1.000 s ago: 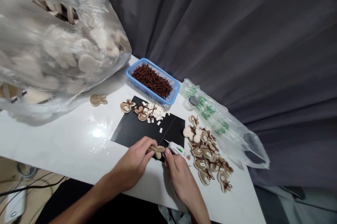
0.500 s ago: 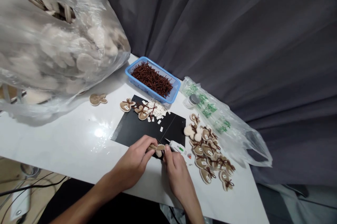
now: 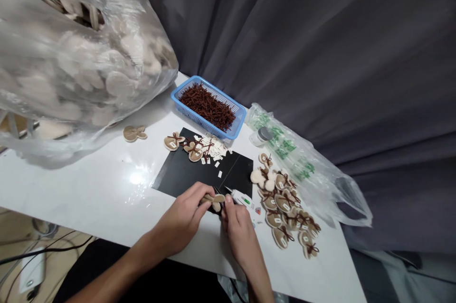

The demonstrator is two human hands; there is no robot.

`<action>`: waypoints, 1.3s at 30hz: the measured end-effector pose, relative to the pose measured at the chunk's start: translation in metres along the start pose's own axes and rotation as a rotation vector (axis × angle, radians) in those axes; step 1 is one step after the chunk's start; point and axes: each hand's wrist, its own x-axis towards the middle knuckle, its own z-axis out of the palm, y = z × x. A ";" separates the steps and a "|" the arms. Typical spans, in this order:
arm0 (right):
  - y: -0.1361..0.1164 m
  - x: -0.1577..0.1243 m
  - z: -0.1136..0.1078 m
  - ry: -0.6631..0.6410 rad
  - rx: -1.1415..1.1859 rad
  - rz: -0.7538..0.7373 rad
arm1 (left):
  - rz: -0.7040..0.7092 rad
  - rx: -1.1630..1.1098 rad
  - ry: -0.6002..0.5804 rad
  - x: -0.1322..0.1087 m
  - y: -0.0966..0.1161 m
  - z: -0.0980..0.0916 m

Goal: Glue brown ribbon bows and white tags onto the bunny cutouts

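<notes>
My left hand (image 3: pixel 190 205) pinches a brown plush rabbit-head piece (image 3: pixel 218 198) between thumb and fingers, its ears pointing right. My right hand (image 3: pixel 238 220) is closed, its thumb beside the ear tips; what its curled fingers hold is hidden. Thin dark lines show just above the piece, too small to name. Beyond the right thumb lies a white glue tube (image 3: pixel 245 200) with a pointed dark nozzle. Under the hands is a black mat (image 3: pixel 181 170). Small white labels (image 3: pixel 215 148) are heaped at its far edge, beside rabbit-head pieces with brown bows (image 3: pixel 195 152).
A blue basket (image 3: pixel 233 133) of brown bows stands behind the mat. Finished-looking rabbit heads (image 3: pixel 284 203) pile up at right, near a grey-lidded jar (image 3: pixel 260 136) and a clear plastic bag (image 3: pixel 320 179). A big bag of plush pieces (image 3: pixel 89 70) fills the left; one plain piece (image 3: pixel 134 133) lies beside it.
The view has shifted very slightly, moving everything a little right. Both hands keep nearly the same pose around the rabbit-head piece, with the right thumb slightly farther from the ear.
</notes>
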 end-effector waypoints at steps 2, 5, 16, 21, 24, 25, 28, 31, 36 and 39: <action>0.000 0.000 0.000 -0.018 0.008 0.001 | 0.003 0.000 -0.004 0.000 0.000 0.000; 0.000 0.000 0.001 -0.017 0.027 -0.006 | 0.011 0.007 -0.009 -0.001 0.000 0.000; -0.011 -0.006 0.013 0.052 -0.213 -0.050 | 0.567 0.252 0.173 -0.011 0.007 -0.004; -0.009 -0.007 0.021 0.145 -0.292 -0.136 | 0.678 0.314 0.219 -0.014 0.012 -0.012; -0.015 -0.012 0.013 0.228 -0.075 -0.219 | 0.716 0.349 0.229 -0.012 0.013 -0.017; -0.019 -0.016 0.008 0.219 0.052 -0.230 | 0.733 0.356 0.234 -0.011 0.014 -0.019; -0.033 -0.026 -0.009 0.086 0.418 -0.256 | 0.803 0.372 0.237 -0.010 0.015 -0.021; -0.047 -0.034 -0.020 0.073 0.517 -0.349 | 0.834 0.382 0.218 -0.012 0.019 -0.021; -0.060 -0.037 -0.020 0.185 0.531 -0.347 | 0.725 0.378 0.192 -0.018 0.032 -0.020; -0.059 -0.035 -0.020 0.213 0.528 -0.336 | 0.694 0.394 0.195 -0.017 0.034 -0.020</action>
